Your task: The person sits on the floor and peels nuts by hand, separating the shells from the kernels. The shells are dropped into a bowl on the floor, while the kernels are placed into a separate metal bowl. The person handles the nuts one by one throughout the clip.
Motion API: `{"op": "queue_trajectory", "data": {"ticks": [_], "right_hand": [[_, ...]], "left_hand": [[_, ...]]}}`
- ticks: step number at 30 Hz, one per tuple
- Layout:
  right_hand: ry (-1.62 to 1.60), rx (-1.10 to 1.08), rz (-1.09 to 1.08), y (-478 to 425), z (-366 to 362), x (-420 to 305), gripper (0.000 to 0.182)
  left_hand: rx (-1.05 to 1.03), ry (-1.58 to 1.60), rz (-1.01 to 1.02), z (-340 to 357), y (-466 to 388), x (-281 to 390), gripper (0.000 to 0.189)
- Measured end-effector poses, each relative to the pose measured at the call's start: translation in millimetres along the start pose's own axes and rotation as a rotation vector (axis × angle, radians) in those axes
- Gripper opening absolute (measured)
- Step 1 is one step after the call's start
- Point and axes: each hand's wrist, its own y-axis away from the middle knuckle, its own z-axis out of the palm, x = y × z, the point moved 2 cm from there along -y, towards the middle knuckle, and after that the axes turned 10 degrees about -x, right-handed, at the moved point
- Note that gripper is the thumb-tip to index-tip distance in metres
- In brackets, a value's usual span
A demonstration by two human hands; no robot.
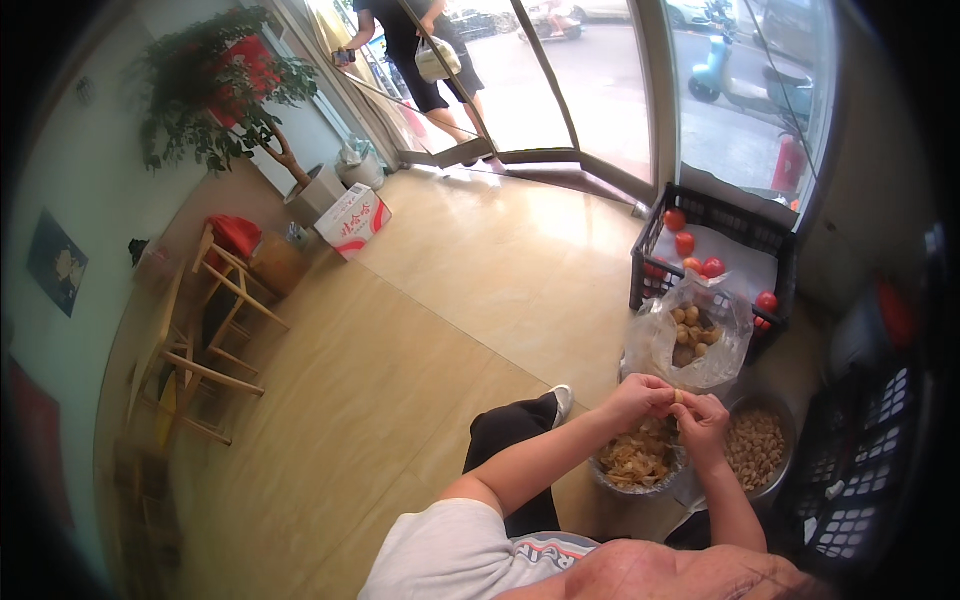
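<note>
My left hand [646,397] and my right hand [702,420] meet fingertip to fingertip around a small, round, yellowish-tan fruit or nut [677,395]. Below them, a container lined with clear plastic [637,491] holds a heap of dry, yellowish peels or husks [636,457]. At its right, a metal bowl [789,442] is full of small pale brown pieces [752,444]. Just beyond my hands stands an opened clear plastic bag [651,341] with several round tan items [685,315] like the one held; their exact kind cannot be told.
Behind the bag is a black plastic crate [640,277] with tomatoes [684,244]. Another black crate [847,457] stands at the right. Wooden chairs [217,375], a carton [352,221] and a potted tree [311,195] line the left. A person [416,52] stands at the glass door [547,75].
</note>
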Motion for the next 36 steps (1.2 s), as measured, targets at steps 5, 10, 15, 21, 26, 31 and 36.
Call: {"op": "queue_trajectory", "data": {"ticks": [5, 10, 15, 21, 26, 31, 36], "right_hand": [[0.054, 0.000, -0.071, 1.2, 0.8, -2.8, 0.023], [0.117, -0.011, -0.129, 0.9, 1.4, -13.1, 0.023], [0.123, 0.044, -0.183, 3.9, 1.4, -11.4, 0.024], [-0.047, 0.049, -0.080, 8.0, 2.4, -4.7, 0.024], [-0.485, 0.017, 0.251, 10.8, 17.1, 12.3, 0.022], [-0.357, 0.017, 0.203, 9.8, 12.4, 19.3, 0.019], [-0.529, -0.078, 0.387, -1.6, 2.2, 8.6, 0.016]], "left_hand": [[0.037, -0.059, -0.003, 1.9, 2.9, -0.4, 0.017], [0.047, -0.061, 0.009, -1.4, 1.5, 0.5, 0.013], [0.086, -0.062, 0.051, 6.2, -0.8, -1.4, 0.014], [0.074, -0.005, 0.080, 8.5, -4.0, -7.5, 0.009], [0.153, -0.211, 0.167, 11.2, -0.4, -4.6, 0.011], [0.266, -0.513, 0.291, 18.5, 4.3, 8.1, 0.014], [0.248, -0.378, 0.239, 23.5, -1.0, 10.8, 0.012]]}}
